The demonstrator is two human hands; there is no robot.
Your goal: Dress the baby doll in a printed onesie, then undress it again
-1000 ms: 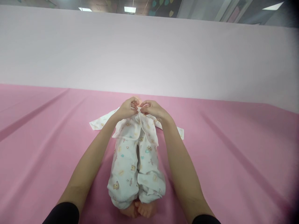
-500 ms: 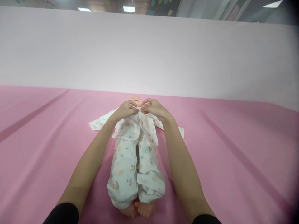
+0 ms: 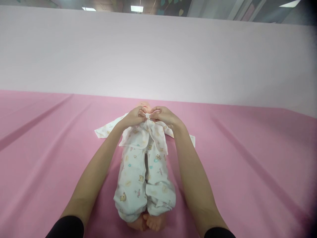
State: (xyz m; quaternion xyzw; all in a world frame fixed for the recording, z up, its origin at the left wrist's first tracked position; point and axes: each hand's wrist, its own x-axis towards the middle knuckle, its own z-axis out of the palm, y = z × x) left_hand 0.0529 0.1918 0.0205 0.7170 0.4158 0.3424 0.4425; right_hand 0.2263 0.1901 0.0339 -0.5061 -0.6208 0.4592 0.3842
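Both hands pinch the white printed baby garment [image 3: 145, 155] at its neckline: the left hand [image 3: 133, 117] has its fingers curled shut on the left front flap, and the right hand [image 3: 162, 115] is closed the same way on the right flap, the fingertips of the two almost meeting over the chest of the doll [image 3: 146, 221]. From the head camera, the only view, the doll lies on its back along the middle of the pink sheet [image 3: 247, 172], its bare feet toward the near edge and its head toward the far edge, where just a sliver of the face shows above the knuckles; the hands hide the rest of it. Two trouser legs of the garment, printed with small bears and hearts, run down side by side to bunched cuffs just above the feet. One empty sleeve [image 3: 106, 129] lies flat on the sheet out to the left, and a corner of the other pokes out to the right behind the right forearm. Both bare forearms reach in from the near edge on either side of the legs, with dark sleeve cuffs at the bottom corners. Long shallow creases cross the sheet. A pale partition wall [image 3: 158, 56] stands along the far edge, and ceiling lights show above it.
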